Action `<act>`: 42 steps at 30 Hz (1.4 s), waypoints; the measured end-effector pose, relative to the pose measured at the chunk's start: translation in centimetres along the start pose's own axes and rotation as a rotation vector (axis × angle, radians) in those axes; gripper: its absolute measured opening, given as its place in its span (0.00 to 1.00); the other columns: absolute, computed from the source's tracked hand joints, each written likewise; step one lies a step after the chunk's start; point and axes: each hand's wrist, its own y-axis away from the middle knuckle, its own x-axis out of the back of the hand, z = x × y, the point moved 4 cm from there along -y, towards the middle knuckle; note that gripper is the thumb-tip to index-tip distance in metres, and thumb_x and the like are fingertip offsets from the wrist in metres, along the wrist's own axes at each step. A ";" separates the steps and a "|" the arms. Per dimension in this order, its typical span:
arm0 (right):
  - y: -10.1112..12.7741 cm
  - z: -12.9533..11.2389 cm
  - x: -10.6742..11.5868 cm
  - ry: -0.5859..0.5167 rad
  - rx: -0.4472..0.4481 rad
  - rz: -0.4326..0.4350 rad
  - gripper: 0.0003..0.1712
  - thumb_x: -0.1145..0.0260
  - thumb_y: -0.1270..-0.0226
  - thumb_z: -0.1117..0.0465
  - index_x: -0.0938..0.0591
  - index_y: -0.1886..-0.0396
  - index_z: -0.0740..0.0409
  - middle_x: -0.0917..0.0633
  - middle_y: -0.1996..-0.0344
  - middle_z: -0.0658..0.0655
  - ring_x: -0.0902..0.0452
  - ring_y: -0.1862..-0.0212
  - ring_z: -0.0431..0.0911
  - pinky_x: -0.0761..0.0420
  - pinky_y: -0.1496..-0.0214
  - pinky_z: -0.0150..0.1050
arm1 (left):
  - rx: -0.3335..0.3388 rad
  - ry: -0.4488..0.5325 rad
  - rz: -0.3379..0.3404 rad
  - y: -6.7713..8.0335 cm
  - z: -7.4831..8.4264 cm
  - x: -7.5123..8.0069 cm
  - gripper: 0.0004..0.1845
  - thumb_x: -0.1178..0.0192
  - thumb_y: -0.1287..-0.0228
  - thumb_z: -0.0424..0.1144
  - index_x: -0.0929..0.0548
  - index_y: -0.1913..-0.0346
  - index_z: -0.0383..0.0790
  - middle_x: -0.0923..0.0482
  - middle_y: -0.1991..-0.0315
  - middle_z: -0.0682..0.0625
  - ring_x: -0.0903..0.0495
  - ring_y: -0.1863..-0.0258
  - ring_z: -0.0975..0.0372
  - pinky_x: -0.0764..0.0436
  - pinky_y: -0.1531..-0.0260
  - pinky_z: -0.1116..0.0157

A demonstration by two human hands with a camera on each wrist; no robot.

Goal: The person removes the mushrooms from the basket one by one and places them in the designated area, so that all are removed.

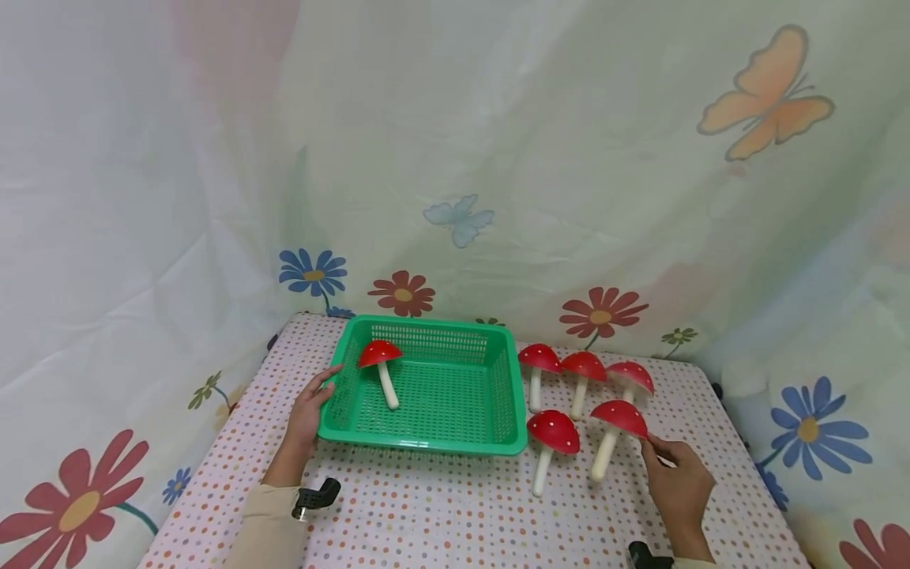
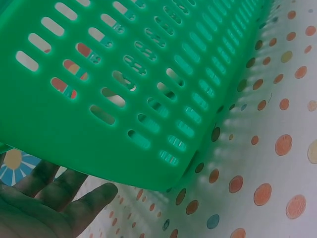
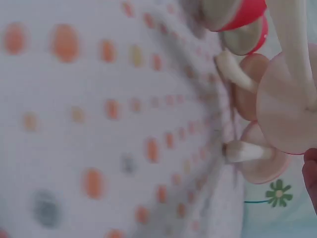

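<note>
My right hand [image 1: 678,478] pinches the edge of the red, white-spotted cap of a toy mushroom [image 1: 618,415], its pale stem angled down to the left. In the right wrist view this mushroom's [image 3: 285,106] pale underside fills the right side, with a fingertip [image 3: 310,173] at its rim. At the left end of a green plastic basket [image 1: 426,448], my left hand [image 1: 307,415] touches the rim with extended fingers. The left wrist view has these fingers [image 2: 91,206] beside the slotted basket wall [image 2: 99,144]. One toy mushroom [image 1: 386,379] leans inside the basket at its left.
Right of the basket, more toy mushrooms stand or lean: three in a back row, including one [image 1: 584,367] in the middle, and one [image 1: 553,433] in front. A dotted cloth [image 1: 426,514] covers the table. Printed curtains [image 1: 498,158] enclose the back and sides.
</note>
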 end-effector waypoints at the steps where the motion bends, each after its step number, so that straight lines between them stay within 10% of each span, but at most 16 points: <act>1: 0.4 0.2 -0.2 0.013 -0.003 -0.004 0.08 0.27 0.46 0.75 0.12 0.65 0.71 0.14 0.69 0.66 0.36 0.67 0.08 0.38 0.66 0.05 | 0.001 0.000 0.004 0.0 0.0 0.1 0.22 0.57 0.21 0.46 0.32 0.28 0.51 0.51 0.21 0.50 0.42 0.27 0.50 0.34 0.38 0.56; 9: 2.2 0.6 -1.6 0.094 -0.065 -0.016 0.10 0.28 0.48 0.76 0.11 0.65 0.66 0.14 0.72 0.61 0.15 0.67 0.53 0.37 0.69 0.06 | -0.025 0.019 0.003 0.1 -0.1 0.2 0.22 0.56 0.21 0.45 0.32 0.28 0.49 0.50 0.21 0.50 0.43 0.26 0.50 0.35 0.37 0.53; 16: 2.6 0.0 -2.1 0.117 -0.147 -0.142 0.13 0.30 0.43 0.74 0.13 0.57 0.65 0.16 0.62 0.62 0.18 0.57 0.55 0.17 0.59 0.30 | -0.030 0.027 0.013 0.2 -0.4 0.6 0.22 0.56 0.21 0.46 0.31 0.29 0.49 0.51 0.21 0.50 0.46 0.25 0.49 0.38 0.33 0.50; 23: 3.0 -1.2 -1.3 0.172 -0.128 -0.184 0.13 0.38 0.40 0.77 0.14 0.58 0.64 0.16 0.59 0.62 0.18 0.55 0.56 0.18 0.51 0.50 | -0.030 0.026 0.006 0.2 -0.3 0.6 0.23 0.56 0.21 0.48 0.32 0.28 0.50 0.50 0.21 0.50 0.42 0.27 0.51 0.32 0.39 0.57; 32: 1.5 -5.8 -0.2 0.066 0.076 -0.140 0.14 0.36 0.44 0.78 0.12 0.63 0.60 0.14 0.66 0.57 0.22 0.69 0.36 0.30 0.73 0.14 | -0.036 0.053 -0.007 0.2 0.0 0.3 0.23 0.57 0.21 0.46 0.33 0.28 0.48 0.49 0.21 0.48 0.39 0.29 0.50 0.30 0.41 0.57; 42: -2.3 -18.5 -4.0 -0.297 0.469 -0.263 0.14 0.30 0.43 0.74 0.13 0.58 0.59 0.13 0.63 0.56 0.18 0.67 0.46 0.24 0.66 0.17 | -0.029 0.064 -0.012 -0.2 -0.4 0.0 0.23 0.56 0.21 0.46 0.32 0.28 0.49 0.47 0.22 0.48 0.36 0.30 0.49 0.29 0.40 0.55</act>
